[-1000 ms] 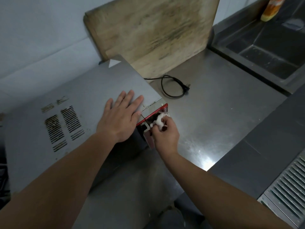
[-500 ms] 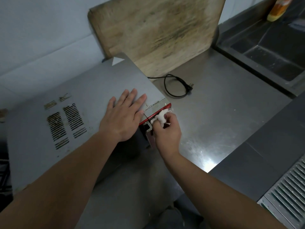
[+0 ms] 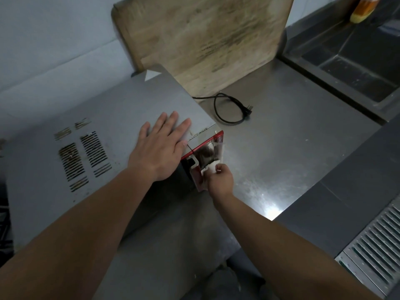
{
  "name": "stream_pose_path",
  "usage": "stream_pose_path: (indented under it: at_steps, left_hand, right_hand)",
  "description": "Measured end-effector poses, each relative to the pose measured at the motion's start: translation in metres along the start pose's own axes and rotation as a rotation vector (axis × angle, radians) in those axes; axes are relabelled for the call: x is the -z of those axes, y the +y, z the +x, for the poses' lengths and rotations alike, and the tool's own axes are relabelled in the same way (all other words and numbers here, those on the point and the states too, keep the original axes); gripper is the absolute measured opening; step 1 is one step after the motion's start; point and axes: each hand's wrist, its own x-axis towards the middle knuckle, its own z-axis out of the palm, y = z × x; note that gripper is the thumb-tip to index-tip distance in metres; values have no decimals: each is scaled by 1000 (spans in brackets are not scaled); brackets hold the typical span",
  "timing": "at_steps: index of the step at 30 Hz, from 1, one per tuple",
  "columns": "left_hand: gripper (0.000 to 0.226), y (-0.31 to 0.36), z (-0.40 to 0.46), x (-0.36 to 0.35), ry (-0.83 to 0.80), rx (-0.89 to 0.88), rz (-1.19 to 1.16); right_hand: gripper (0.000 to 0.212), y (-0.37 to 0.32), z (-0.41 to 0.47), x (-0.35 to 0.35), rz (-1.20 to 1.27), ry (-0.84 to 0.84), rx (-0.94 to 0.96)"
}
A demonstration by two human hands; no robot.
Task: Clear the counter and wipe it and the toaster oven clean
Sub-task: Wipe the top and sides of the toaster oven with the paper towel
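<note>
Toaster oven (image 3: 104,118) stands on the stainless tabletop (image 3: 292,135), grey top panel uppermost, red-framed front facing the near edge. Left hand (image 3: 161,146) lies flat on the top panel, fingers straight, holding nothing. Right hand (image 3: 219,177) has its grip curled round a wadded white cloth (image 3: 211,166), pressed against the front's right end beside the handle. A worn wooden cutting board (image 3: 205,35) leans on the wall behind. The black power cord (image 3: 229,109) lies looped on the tabletop, plug free. Sink (image 3: 355,61) sits to the right.
</note>
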Motion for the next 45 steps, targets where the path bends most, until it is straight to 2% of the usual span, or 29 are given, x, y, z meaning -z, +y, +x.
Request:
stream_pose_path:
  at_steps: [4,6,8,12,16,20,22,24,26,28,30,33,35,42,45]
  left_hand:
    - [56,-1,1,0,3,-5,5]
    - [56,1,0,1,1,2,2]
    - [55,0,0,1,-3,4,-1]
    - [55,0,0,0,-17,-1,-5]
    - [56,-1,1,0,-15,-7,3]
    - [56,2,0,2,-22,-1,25]
    - [56,5,1,6,-64,-4,43]
    - [56,8,6,18,-126,-4,63]
    - [52,16,17,38,-145,16,84]
    - [41,29,29,61,-87,11,123]
    - [37,56,37,79,-2,-38,97]
    - [37,108,49,85,101,-352,227]
    - [41,137,60,83,90,-479,284]
    - [56,196,90,49,-99,-414,367]
    - [51,206,91,36,-175,-337,359]
  right_hand:
    - [19,-8,-15,-7,72,50,222]
    - [18,-14,-17,-5,76,37,262]
    - [18,-12,-10,-3,8,11,220]
    - [18,7,11,2,-119,-51,-58]
    - [11,13,20,5,-197,-73,-59]
    - [19,8,23,13,-291,-137,-46]
    - [15,2,27,22,-349,-166,-28]
    - [6,-6,33,36,-422,-154,0]
    - [16,-12,45,55,-476,-68,32]
    - [32,-16,62,75,-524,-7,38]
    - [31,-18,82,100,-557,26,67]
    - [32,-47,79,141,-571,46,95]
    - [30,-64,76,166,-618,20,112]
    - [26,-81,86,258,-840,-14,100]
    - [31,-85,86,294,-871,47,76]
